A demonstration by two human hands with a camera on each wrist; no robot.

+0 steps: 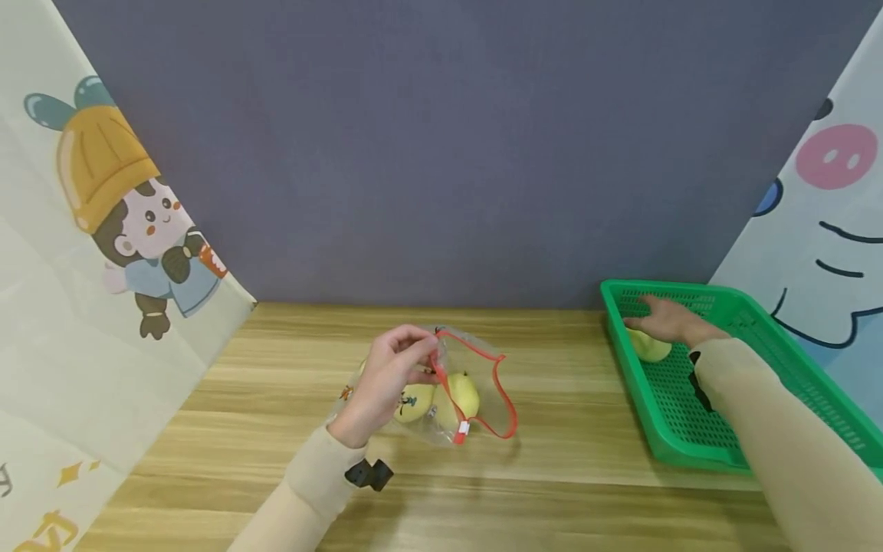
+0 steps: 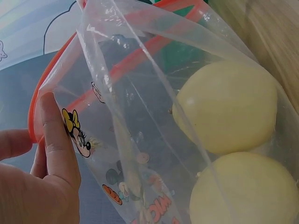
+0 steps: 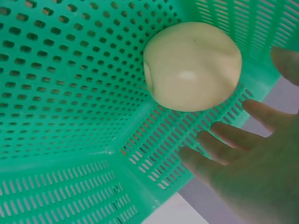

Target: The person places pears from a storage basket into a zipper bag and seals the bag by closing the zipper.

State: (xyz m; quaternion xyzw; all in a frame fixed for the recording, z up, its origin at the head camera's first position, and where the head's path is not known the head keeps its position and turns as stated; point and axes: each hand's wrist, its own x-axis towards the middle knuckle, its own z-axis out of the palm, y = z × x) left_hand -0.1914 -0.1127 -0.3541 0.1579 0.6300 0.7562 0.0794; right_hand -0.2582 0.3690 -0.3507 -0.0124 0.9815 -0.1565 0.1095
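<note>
My left hand (image 1: 386, 376) pinches the red zip edge of a clear plastic bag (image 2: 140, 107) printed with cartoon figures. The bag lies on the table with its mouth spread open towards the right. Inside it are pale yellow, round pears (image 1: 464, 395); the left wrist view shows two of them. On the right, my right hand (image 1: 669, 320) reaches into a green basket (image 1: 662, 448), above another pale yellow pear (image 3: 191, 67). In the right wrist view the right fingers (image 3: 224, 149) are spread beside this pear, with a gap between.
The wooden table (image 1: 228, 429) runs back to a grey-blue panel (image 1: 428, 153). Printed white panels stand at the left and right sides. The basket's raised, perforated walls surround the right hand's space, and a red zip slider (image 1: 461, 437) hangs at the bag's mouth.
</note>
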